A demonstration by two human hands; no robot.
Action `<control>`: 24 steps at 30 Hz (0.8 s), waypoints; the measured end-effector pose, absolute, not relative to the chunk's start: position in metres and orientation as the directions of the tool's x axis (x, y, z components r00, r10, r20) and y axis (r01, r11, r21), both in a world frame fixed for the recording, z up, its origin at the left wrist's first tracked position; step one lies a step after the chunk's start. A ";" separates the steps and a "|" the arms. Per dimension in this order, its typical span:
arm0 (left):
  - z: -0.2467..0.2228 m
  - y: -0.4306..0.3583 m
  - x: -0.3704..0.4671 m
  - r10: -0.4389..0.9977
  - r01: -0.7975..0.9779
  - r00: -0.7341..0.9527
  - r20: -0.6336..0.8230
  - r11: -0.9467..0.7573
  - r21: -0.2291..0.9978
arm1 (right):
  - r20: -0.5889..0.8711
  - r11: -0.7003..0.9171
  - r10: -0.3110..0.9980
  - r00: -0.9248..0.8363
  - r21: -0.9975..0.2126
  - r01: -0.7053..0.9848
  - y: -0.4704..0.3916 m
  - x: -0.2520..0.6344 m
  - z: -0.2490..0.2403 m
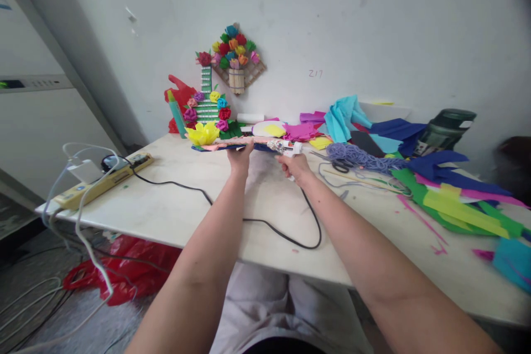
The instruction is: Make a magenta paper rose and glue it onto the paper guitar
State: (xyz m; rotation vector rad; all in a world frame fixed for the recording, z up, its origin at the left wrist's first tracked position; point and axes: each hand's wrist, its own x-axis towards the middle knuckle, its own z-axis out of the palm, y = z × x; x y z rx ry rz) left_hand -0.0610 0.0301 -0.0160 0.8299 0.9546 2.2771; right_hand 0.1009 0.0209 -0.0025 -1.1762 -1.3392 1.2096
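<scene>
Both arms stretched forward over the worktop (186, 199). Left hand (239, 159) closed from below on a flat craft piece (226, 146) held level above the surface, dark blue and pink layers seen edge-on. A yellow paper flower (202, 134) sits on its left end. Right hand (295, 166) gripping a glue gun (286, 147), nozzle touching the right end of the piece. The gun's black cord (274, 229) loops across the worktop. Power strip (102, 180) at far left. Behind the hands, against the wall, a stick-built stand of coloured paper roses (209, 106). To the right, purple yarn (359, 157), scissors (340, 166) and loose coloured paper sheets (456, 199).
</scene>
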 end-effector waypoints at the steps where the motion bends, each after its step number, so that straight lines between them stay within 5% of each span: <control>1: -0.016 0.030 -0.061 0.664 -0.227 -0.669 0.333 -0.610 0.760 | 0.047 0.052 0.995 -0.089 -0.997 0.060 0.021 0.101 -0.003; 24: -0.022 0.037 -0.071 0.582 -0.126 -0.730 0.359 -0.631 0.766 | 0.096 0.099 0.995 -0.034 -0.987 0.125 0.019 0.100 0.001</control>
